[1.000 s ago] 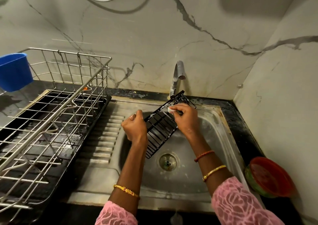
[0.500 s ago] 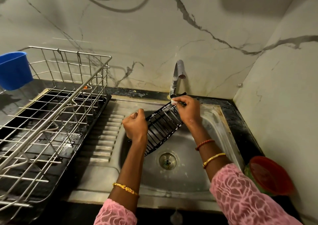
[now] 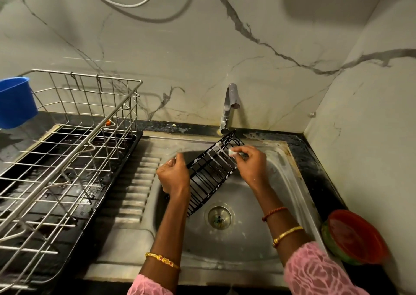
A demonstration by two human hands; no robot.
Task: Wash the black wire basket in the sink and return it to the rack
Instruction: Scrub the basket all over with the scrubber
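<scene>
**Scrubbing still under way, rinse and return to come**

Since half a second ago the right hand has slid off the far top corner of the black wire basket and a little down its upper rim, carrying a small pale scrubbing piece pinched in its fingertips; the left hand has barely shifted.

By my reading the task sits in its washing stage. White suds cling to the wires at the far end of the basket, nearest the right grip, while the wires lower down look bare and dark. No water can be seen running from the tap, so a rinse seems to remain, and after it the carry to the rack, which stands well off to the left of both hands on the counter.

The basket hangs tilted over the sink, between the two hands: its near-left long edge is closed inside the left grip, and its far end rises toward the tap, just under the right fingers. Its low end points down toward the drain; whether it touches the basin I cannot tell. The right grip is narrow, closed on the scrubbing piece and pressed against the rim wires.
</scene>
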